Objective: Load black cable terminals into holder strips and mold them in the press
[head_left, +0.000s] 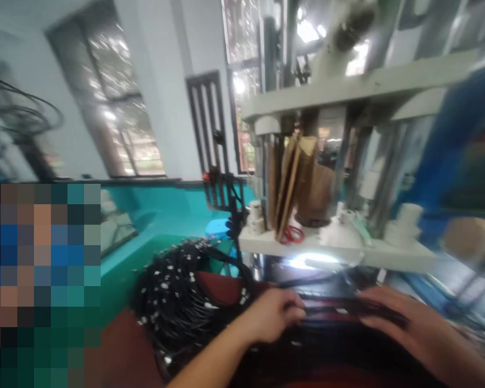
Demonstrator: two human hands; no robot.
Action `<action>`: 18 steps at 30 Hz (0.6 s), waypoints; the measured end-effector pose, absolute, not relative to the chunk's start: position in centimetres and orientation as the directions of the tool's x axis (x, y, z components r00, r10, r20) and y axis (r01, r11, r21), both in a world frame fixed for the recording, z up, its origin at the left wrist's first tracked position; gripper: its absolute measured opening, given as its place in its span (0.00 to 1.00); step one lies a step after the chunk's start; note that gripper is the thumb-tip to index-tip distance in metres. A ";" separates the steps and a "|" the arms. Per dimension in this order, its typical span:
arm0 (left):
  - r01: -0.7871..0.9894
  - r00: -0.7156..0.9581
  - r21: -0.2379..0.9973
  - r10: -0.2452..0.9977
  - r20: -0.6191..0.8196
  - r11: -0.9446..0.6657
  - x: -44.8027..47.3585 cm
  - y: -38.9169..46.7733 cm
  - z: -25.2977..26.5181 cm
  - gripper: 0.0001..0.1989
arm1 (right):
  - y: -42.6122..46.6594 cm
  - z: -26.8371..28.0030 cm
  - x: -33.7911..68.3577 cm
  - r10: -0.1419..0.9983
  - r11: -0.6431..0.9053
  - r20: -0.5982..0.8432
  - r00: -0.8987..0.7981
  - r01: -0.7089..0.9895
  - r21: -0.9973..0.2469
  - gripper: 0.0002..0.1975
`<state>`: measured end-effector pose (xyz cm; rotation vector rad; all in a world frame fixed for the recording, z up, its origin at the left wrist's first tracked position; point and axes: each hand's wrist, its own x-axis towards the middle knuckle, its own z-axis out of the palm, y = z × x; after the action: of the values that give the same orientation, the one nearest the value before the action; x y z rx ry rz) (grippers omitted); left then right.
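My left hand (272, 317) is closed, its fingers curled at the front edge of the machine's bed. A dark length of black cable (347, 308) seems to run from it toward my right hand (418, 328). The right thumb and fingers lie on either side of the black cable, which is blurred. Left of my hands a large heap of black cables (178, 291) with small shiny metal ends rests on a reddish-brown surface (123, 345). My left forearm crosses in front of the heap's right side.
A cream-coloured press machine (347, 250) stands right ahead, with a bright light under its plate. Red-handled scissors (293, 235) and brown boards (289, 186) rest on it. A green table (117, 296) is at left, beside a pixelated area. Windows (121, 97) line the wall behind.
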<state>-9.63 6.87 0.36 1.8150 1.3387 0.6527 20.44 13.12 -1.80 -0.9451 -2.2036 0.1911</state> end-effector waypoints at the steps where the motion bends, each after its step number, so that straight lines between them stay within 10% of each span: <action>1: 0.532 0.331 0.834 0.943 -0.044 -0.147 -9.6 7.0 0.5 0.13 | 12.7 -1.1 20.4 0.696 0.717 0.487 -0.528 0.559 -0.417 0.10; 18: 0.494 0.352 0.862 0.933 -0.076 -0.116 -9.2 7.4 0.8 0.15 | 11.0 1.3 18.3 0.808 0.581 0.360 -0.466 0.532 -0.615 0.06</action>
<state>-9.22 7.38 0.83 1.7525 1.2694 0.6398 18.31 10.98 1.34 -1.0617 -2.1769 0.5623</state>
